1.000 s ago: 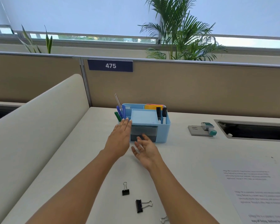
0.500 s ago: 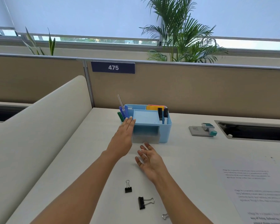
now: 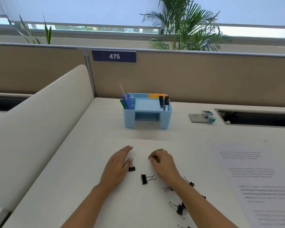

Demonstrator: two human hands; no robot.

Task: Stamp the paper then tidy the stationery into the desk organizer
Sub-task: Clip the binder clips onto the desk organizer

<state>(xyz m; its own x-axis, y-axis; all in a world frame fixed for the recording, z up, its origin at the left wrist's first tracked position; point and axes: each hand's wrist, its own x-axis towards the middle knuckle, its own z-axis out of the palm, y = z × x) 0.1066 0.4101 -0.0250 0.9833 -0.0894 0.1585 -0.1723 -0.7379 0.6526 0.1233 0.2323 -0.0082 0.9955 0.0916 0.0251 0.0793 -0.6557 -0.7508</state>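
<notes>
Black binder clip (image 3: pixel 131 168) touching thumb of flat left hand (image 3: pixel 118 163); right hand (image 3: pixel 163 160) curled, nothing visibly held

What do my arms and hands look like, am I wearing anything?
No sleeves, watch or bracelet show on either arm; both are bare as far as the view reaches. The left hand wears nothing; the right hand has a thin gold-coloured ring on one finger.

One organizer (image 3: pixel 130 119), one stamp (image 3: pixel 208 115), one paper (image 3: pixel 257 181) — at least five binder clips (image 3: pixel 144 178)
</notes>
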